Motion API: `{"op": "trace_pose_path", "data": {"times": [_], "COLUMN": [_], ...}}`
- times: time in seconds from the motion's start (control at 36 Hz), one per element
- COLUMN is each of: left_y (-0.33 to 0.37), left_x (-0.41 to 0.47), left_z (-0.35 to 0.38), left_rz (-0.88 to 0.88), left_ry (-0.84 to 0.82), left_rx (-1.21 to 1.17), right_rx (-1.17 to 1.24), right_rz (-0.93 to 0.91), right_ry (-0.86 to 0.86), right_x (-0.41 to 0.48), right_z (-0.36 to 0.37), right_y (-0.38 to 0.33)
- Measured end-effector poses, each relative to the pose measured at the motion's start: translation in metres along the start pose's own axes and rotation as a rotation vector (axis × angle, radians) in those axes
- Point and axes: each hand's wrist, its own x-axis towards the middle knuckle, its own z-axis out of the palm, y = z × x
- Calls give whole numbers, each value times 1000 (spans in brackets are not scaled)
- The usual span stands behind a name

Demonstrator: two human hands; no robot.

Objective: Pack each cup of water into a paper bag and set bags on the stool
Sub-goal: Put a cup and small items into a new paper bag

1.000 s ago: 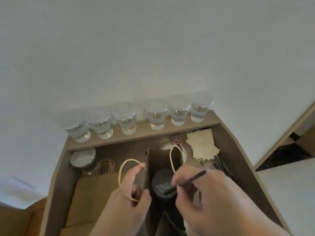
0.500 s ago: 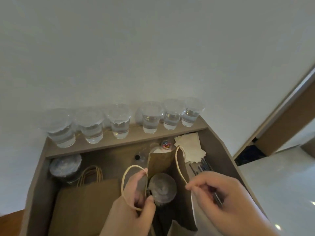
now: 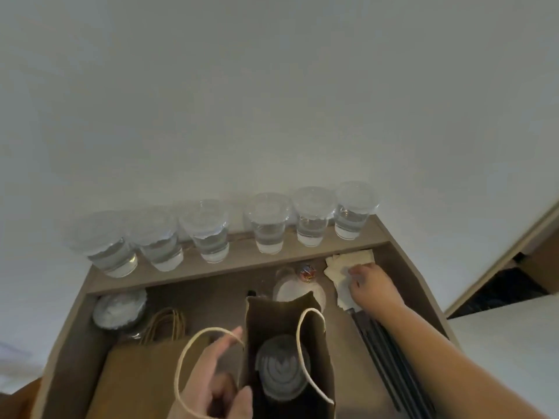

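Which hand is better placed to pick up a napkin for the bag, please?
Right. The right hand has its fingers touching the napkins at the back right, while the left hand is down beside the paper bag, farther from them.

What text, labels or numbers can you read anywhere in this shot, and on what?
No legible text anywhere.
Small colourful round object behind the paper bag: print too blurred to read.
Cup lid inside the bag: raised markings, unreadable.
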Motion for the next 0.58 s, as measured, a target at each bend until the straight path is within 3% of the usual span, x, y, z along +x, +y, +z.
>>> {"op": "trace_pose_path", "data": {"times": [0.11, 0.25, 0.58], "left_y": [10, 13, 5], "left_x": [0, -1, -9], "left_z": [15, 30, 46], "left_rz": [-2, 28, 13], "left_ry": [114, 221, 266], "left_rx": [-28, -27, -2], "right_rx": [-134, -263, -35], "right_rz": [-17, -9, 89], "right_ry": [-136, -71, 43], "right_x": [30, 43, 40], "right_z": [15, 33, 17], "right_y": [4, 14, 9]}}
